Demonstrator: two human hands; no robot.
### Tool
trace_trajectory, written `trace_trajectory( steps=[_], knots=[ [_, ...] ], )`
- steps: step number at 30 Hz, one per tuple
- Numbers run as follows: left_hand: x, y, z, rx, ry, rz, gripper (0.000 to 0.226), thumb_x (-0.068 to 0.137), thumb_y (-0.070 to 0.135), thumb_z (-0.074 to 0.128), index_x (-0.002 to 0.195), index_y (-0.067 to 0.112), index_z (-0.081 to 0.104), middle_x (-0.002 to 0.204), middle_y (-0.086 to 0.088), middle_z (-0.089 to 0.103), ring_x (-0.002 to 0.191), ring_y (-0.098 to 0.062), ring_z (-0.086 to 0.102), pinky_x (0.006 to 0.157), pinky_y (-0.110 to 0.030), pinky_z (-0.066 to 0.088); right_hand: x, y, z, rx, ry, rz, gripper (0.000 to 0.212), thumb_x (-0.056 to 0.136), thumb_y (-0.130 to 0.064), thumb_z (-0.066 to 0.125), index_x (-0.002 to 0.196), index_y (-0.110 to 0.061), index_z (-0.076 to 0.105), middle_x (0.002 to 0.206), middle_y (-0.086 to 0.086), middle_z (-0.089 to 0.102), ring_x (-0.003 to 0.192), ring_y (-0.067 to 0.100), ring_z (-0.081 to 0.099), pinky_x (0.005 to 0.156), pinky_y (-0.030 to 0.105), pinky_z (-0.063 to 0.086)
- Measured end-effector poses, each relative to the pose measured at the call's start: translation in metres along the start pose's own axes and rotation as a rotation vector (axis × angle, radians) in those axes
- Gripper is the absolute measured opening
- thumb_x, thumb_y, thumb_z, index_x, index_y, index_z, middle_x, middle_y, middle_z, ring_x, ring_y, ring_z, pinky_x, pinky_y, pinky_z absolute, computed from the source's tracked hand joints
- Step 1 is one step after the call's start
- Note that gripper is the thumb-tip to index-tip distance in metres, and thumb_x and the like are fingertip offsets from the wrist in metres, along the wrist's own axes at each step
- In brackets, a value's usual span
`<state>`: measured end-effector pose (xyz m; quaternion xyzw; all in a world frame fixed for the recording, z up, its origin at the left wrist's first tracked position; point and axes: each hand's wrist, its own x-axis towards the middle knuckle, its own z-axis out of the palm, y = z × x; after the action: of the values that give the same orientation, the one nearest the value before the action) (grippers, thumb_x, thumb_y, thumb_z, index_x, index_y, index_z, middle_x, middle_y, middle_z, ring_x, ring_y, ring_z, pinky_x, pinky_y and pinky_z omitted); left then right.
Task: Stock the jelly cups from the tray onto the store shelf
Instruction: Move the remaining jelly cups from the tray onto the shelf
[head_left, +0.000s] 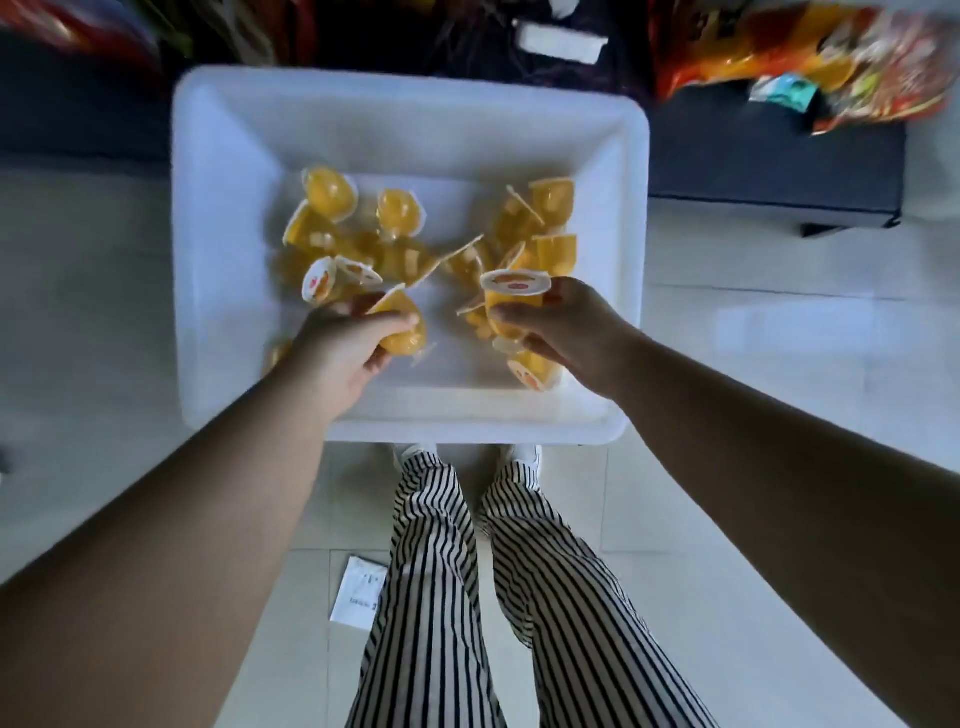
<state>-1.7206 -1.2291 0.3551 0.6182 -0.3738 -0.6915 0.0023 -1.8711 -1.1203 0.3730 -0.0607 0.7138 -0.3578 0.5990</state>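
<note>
A white plastic tray (228, 156) stands on the floor in front of my feet, holding several orange jelly cups (332, 193) scattered across its bottom. My left hand (337, 353) is inside the tray's near left part and grips a jelly cup (402, 325) lying on its side. My right hand (561, 325) is in the near right part and holds an upright jelly cup (514, 293) with a white printed lid. More cups lie under and beside my right hand (530, 371).
A dark low shelf base (769, 166) runs behind the tray, with orange and red snack bags (831, 62) on it at the upper right. A white paper slip (358, 592) lies on the pale tiled floor by my striped trouser legs (441, 597).
</note>
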Motion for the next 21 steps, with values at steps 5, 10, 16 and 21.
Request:
trace_trajectory(
  steps=[5,10,16,21],
  knots=[
    [-0.09,0.122,0.014,-0.073,-0.158,0.301,0.02,0.085,0.005,0.059,0.088,0.024,0.063,0.075,0.011,0.066,0.073,-0.002,0.061,0.064,-0.012,0.045,-0.08,-0.107,-0.033,0.116,0.005,-0.17,0.017,0.084,-0.006,0.064,0.096,-0.018,0.062,0.08,-0.001,0.062,0.063,0.005,0.061,0.06,0.012,0.05],
    [-0.193,0.252,0.038,-0.135,-0.25,0.581,0.014,0.087,0.009,0.058,0.096,0.02,0.057,0.095,0.002,0.062,0.092,-0.015,0.06,0.083,-0.029,0.05,-0.181,-0.217,-0.066,0.237,0.099,-0.458,0.037,0.081,-0.005,0.066,0.117,-0.007,0.06,0.085,0.0,0.065,0.076,0.015,0.063,0.087,0.033,0.053],
    [-0.312,0.346,0.069,-0.061,-0.412,0.867,0.056,0.078,-0.007,0.061,0.127,0.015,0.044,0.103,-0.004,0.057,0.084,-0.013,0.061,0.087,-0.033,0.051,-0.302,-0.308,-0.102,0.264,0.2,-0.811,0.027,0.082,0.003,0.061,0.105,-0.01,0.063,0.083,-0.001,0.066,0.072,0.013,0.064,0.079,0.025,0.055],
    [-0.391,0.389,0.101,-0.001,-0.523,1.05,0.028,0.078,-0.013,0.056,0.092,0.011,0.056,0.067,0.007,0.069,0.058,-0.003,0.065,0.058,-0.016,0.056,-0.378,-0.35,-0.135,0.308,0.228,-1.029,0.017,0.081,0.005,0.06,0.09,-0.009,0.061,0.085,0.002,0.066,0.067,0.008,0.066,0.072,0.026,0.059]
  ],
)
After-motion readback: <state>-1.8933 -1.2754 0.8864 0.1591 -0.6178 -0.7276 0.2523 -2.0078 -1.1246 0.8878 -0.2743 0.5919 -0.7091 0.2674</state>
